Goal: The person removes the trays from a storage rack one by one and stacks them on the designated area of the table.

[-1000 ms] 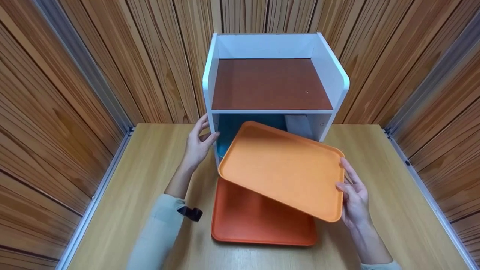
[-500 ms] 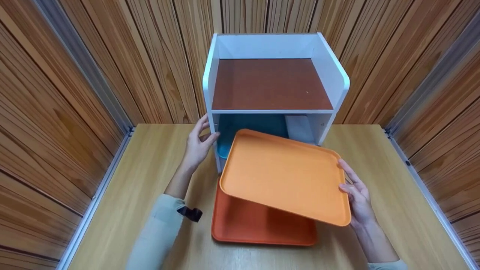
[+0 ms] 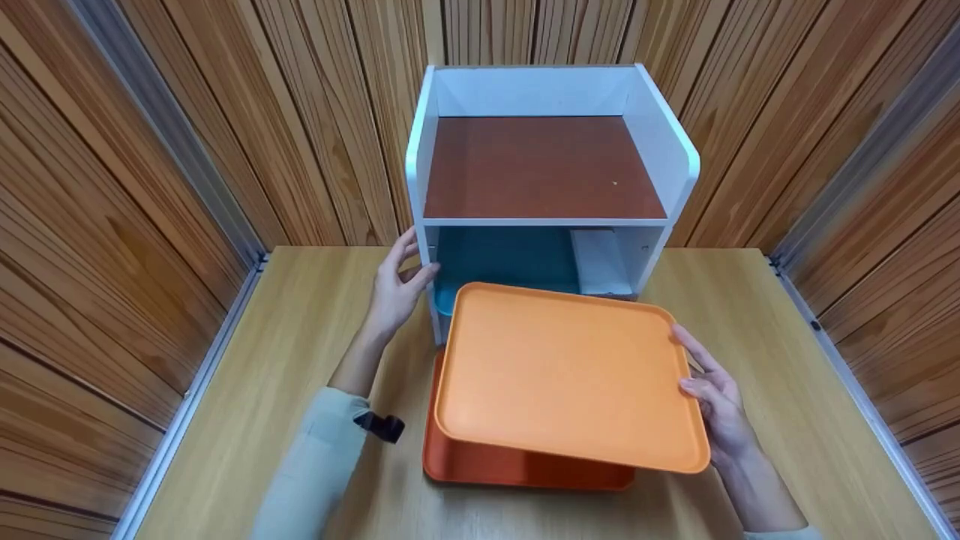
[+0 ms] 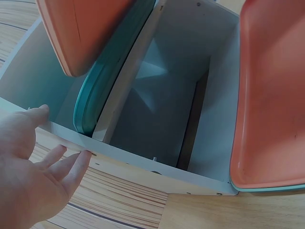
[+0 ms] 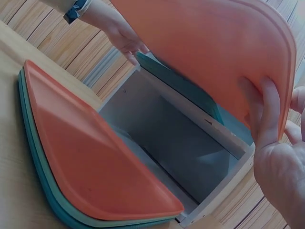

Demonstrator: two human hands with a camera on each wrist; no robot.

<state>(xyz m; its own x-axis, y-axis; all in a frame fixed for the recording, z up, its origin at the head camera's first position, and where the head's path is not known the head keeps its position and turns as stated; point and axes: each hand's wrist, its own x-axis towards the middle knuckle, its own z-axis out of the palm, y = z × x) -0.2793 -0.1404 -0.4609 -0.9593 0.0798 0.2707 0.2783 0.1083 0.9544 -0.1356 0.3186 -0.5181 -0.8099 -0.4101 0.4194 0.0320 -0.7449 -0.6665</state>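
Observation:
My right hand (image 3: 720,416) pinches the right short edge of an orange tray (image 3: 562,375), thumb on top and fingers beneath. Its far edge is just in front of the white shelf unit (image 3: 684,161), and it hovers slightly tilted over a red-orange tray (image 3: 525,469). That lower tray tops a stack with a pale green tray (image 5: 102,222) and a teal tray (image 5: 35,167) under it. On the unit's middle shelf lies another teal tray (image 3: 506,259). My left hand (image 3: 394,292) holds the unit's left side panel, thumb at the front edge and fingers along the outside.
Above is the unit's brown top shelf (image 3: 540,169) between white walls. A lower compartment (image 4: 152,109) shows in the left wrist view, the tray stack standing before it. Wood-patterned walls (image 3: 112,187) enclose the table (image 3: 292,300) on the back and both sides.
My right hand has drawn the orange tray back from the shelf opening, toward me and lower, and turned it straighter. More of the teal tray shows. My left hand stays in place.

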